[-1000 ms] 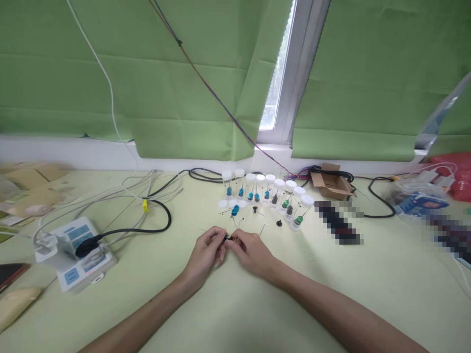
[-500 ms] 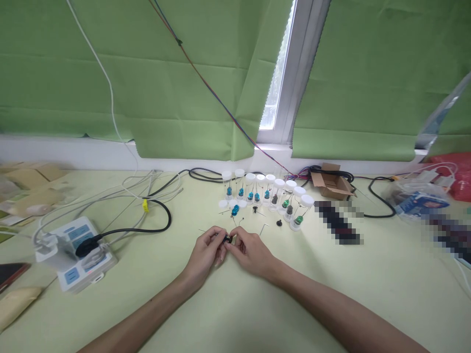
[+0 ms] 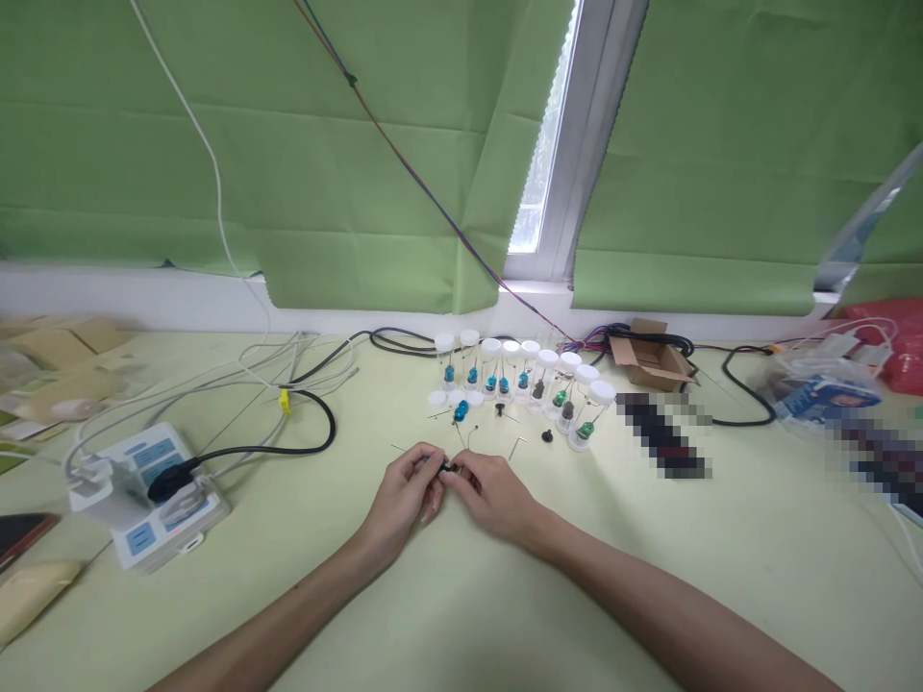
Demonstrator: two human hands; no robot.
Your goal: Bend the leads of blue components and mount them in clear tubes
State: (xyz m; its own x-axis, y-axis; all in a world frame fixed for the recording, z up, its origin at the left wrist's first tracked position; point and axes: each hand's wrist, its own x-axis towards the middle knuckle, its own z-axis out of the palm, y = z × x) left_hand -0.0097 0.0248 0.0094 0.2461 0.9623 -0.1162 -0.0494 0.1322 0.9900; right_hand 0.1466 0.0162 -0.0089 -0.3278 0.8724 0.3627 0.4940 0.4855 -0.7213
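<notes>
Left hand (image 3: pixel 404 488), right hand (image 3: pixel 493 492) pinching 1 small black piece (image 3: pixel 448 468); mostly hidden, shape unclear.

Plain green fabric curtains (image 3: pixel 361 192) set off a pale yellow-green worktop (image 3: pixel 612 596), where clear, white-lidded cylindrical vials (image 3: pixel 470 356) show blue, grey and green contents (image 3: pixel 503 385). A small black part (image 3: pixel 449 468) contrasts with a bright yellow cable tag (image 3: pixel 285 402), a brown cardboard box (image 3: pixel 653 373) and a red plastic bag (image 3: pixel 901 351); a white power strip (image 3: pixel 162 540) bears blue panels (image 3: pixel 140 540).

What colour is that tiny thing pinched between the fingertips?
The visible bit of the small part looks black, best seen in the head view.
</notes>
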